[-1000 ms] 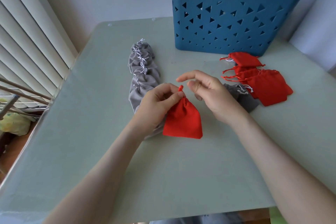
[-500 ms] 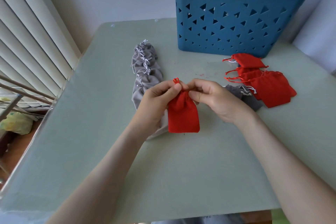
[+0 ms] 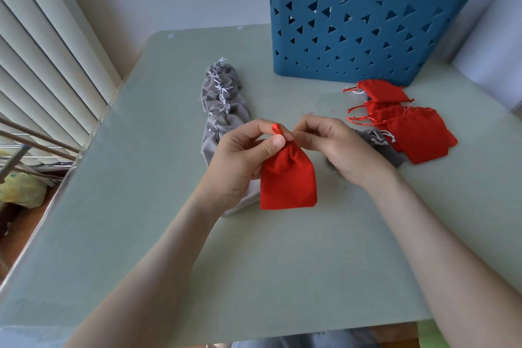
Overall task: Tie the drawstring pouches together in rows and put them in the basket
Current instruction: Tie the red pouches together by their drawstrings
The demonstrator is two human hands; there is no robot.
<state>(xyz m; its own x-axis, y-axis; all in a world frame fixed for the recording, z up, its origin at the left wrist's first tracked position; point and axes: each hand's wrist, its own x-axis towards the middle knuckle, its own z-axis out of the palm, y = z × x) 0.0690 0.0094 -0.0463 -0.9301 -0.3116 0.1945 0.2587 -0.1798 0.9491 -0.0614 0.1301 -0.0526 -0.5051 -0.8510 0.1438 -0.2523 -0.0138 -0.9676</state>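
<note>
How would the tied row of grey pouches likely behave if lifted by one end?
The row of grey pouches would probably hang limp like a chain, since its cloth lies crumpled and curved. It looks light: the pouches appear flat and empty.

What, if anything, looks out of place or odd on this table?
One grey pouch lies apart from the grey tied row, among the loose red pouches, partly hidden by the right hand. Nothing spilled or damaged.

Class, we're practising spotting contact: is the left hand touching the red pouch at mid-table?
Touching. The head view shows the left hand pinching the red pouch at its gathered neck, between thumb and fingers.
</note>
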